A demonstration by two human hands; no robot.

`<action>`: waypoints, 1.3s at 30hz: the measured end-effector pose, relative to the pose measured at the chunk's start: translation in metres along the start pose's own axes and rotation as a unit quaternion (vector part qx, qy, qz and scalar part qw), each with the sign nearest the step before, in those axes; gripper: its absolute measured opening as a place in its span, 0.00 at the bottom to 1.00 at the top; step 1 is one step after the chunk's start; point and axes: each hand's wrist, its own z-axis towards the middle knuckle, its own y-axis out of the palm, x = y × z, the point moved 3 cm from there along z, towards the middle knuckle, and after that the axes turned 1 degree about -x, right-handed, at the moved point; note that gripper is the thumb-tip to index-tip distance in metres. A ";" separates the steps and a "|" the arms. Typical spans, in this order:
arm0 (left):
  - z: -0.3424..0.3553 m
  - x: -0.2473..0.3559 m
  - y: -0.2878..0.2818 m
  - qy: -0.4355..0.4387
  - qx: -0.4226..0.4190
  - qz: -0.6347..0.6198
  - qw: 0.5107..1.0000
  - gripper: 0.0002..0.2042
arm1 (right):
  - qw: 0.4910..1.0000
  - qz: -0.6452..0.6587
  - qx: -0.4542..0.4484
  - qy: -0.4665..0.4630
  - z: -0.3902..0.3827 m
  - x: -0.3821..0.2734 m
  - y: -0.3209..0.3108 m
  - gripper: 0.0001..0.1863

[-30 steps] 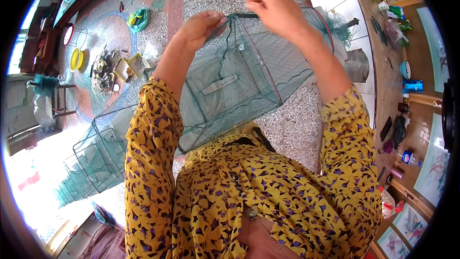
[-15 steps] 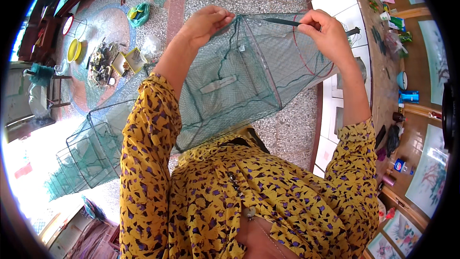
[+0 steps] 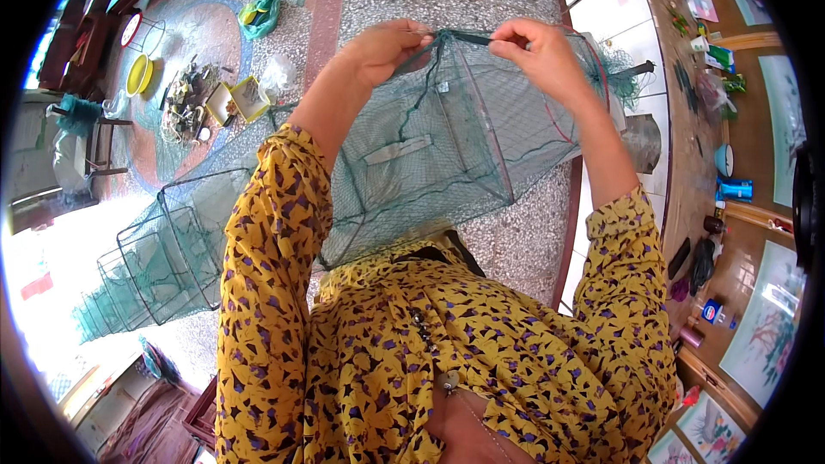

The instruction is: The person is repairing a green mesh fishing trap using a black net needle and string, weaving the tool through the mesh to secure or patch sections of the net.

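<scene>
A long green mesh net trap (image 3: 408,163) on rectangular frames stretches across in front of me, its collapsed sections running off to the lower left. Thumb and fingers of my left hand (image 3: 382,50) pinch the net's top edge beside a frame corner. Between the fingers of my right hand (image 3: 540,53) is the rear end of a dark green, flat netting needle (image 3: 469,37); its tip reaches the knotted corner near my left fingers, where the tip itself is hard to make out. A red hoop (image 3: 600,73) sits inside the net's right end, past my right wrist.
On the patterned floor at left are a yellow bowl (image 3: 139,75), a tangled pile (image 3: 187,103), yellow trays (image 3: 251,100) and a green plastic bag (image 3: 260,17). A wooden surface (image 3: 687,150) with bottles and packets runs along the right, beside white tiles (image 3: 620,9).
My right hand has moved left, bringing the netting needle up to the net's corner near my left hand. The left hand still pinches the edge, shifted slightly right with the net.
</scene>
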 end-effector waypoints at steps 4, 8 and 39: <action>-0.004 0.001 0.002 0.001 0.016 -0.010 1.000 0.06 | 0.997 -0.074 0.006 -0.024 0.010 -0.015 0.012 0.08; -0.003 0.003 0.001 0.015 0.040 -0.011 0.999 0.07 | 0.970 -0.171 0.114 -0.132 0.014 -0.056 0.008 0.09; -0.018 0.033 0.034 0.232 -0.138 0.203 0.941 0.11 | 0.870 0.448 0.067 -0.192 0.027 -0.161 -0.055 0.09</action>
